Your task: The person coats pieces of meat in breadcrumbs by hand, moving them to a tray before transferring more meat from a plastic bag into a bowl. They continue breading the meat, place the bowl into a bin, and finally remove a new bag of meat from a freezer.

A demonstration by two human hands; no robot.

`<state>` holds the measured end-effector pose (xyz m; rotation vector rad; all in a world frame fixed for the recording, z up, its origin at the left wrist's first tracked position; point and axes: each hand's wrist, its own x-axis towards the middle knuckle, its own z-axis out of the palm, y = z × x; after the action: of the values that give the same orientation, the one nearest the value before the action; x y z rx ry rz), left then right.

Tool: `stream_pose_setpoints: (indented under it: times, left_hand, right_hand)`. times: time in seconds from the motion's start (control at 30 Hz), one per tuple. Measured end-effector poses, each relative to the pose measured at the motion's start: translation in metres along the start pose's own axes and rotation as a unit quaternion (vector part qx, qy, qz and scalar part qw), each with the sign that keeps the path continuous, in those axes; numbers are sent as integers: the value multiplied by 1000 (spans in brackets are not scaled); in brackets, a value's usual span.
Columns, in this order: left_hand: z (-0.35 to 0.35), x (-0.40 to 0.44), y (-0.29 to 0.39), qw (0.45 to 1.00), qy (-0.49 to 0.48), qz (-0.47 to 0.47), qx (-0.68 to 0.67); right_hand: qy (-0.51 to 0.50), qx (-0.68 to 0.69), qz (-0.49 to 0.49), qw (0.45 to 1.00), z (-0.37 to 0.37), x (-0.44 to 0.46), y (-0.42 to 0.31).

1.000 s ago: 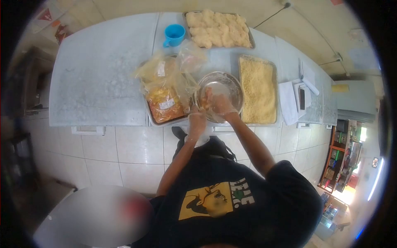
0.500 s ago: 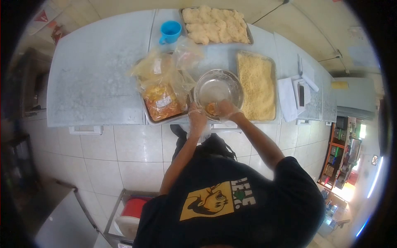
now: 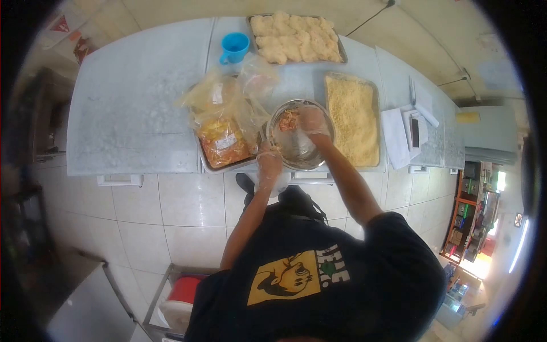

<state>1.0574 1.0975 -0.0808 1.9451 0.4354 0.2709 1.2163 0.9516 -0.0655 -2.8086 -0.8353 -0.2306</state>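
Head view. Right hand [image 3: 314, 121], in a clear glove, was inside the steel mixing bowl [image 3: 299, 149], beside a reddish, meat-like food piece [image 3: 289, 120] in the bowl's far half. Fingers blurred: could not tell whether they were closed on it. Left hand [image 3: 269, 162], also gloved, was at the bowl's near-left rim; its grip was likewise unclear.

Risks, as judged: a push on the bowl's far side with a loose left hand might skid or tip it. Piece looked moist and ragged; a light pinch could shed bits, a hard one could break it. Loose glove film might snag on the rim.

Edges: the bowl sat close to the near edge of the table [image 3: 137, 102], hemmed on the right by the crumb tray [image 3: 377, 97], on the left by a metal tray [image 3: 219, 169] of bagged food packs [image 3: 225, 141]. A sleeve of slack plastic [image 3: 259, 74] leaned toward the rim and could catch a wrist. Little sideways room; lifting upward looked freest. Widest stretch of tabletop lay left of the packs.
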Motion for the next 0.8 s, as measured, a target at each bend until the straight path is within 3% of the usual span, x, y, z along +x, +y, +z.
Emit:
stream_pose_setpoints:
  times: [0.07, 0.2, 0.27, 0.4, 0.47, 0.5, 0.57, 0.7, 0.77, 0.8]
  left_hand:
    - [2, 4, -4, 999, 16, 25, 15]
    - [2, 3, -8, 1000, -5, 2, 25]
    - [-3, 6, 3, 999, -36, 1, 5]
    - [-8, 4, 8, 999, -26, -25, -32]
    - [-5, 3, 4, 1000, -19, -14, -15]
    - [-1, 3, -3, 1000, 9, 24, 12]
    - [0, 4, -5, 997, 34, 62, 41]
    - [-10, 3, 14, 997, 29, 67, 7]
    - [-8, 9, 16, 995, 44, 87, 27]
    - [-2, 11, 9, 998, 36, 52, 24]
  right_hand:
    - [-28, -34, 22, 999, 34, 4, -11]
    - [-109, 35, 69, 991, 20, -2, -56]
    - [-202, 36, -14, 979, 50, -19, -46]
    - [-232, 62, -31, 970, 7, -57, -31]
    - [-201, 88, -109, 969, 26, -73, 10]
    - [-202, 87, -109, 970, 11, -63, 12]
    - [-88, 147, -53, 984, -36, -37, 7]
    - [14, 205, -94, 974, 26, -16, 48]
    - [-56, 432, 14, 900, 19, -15, 55]
    - [-58, 432, 14, 900, 8, -14, 49]
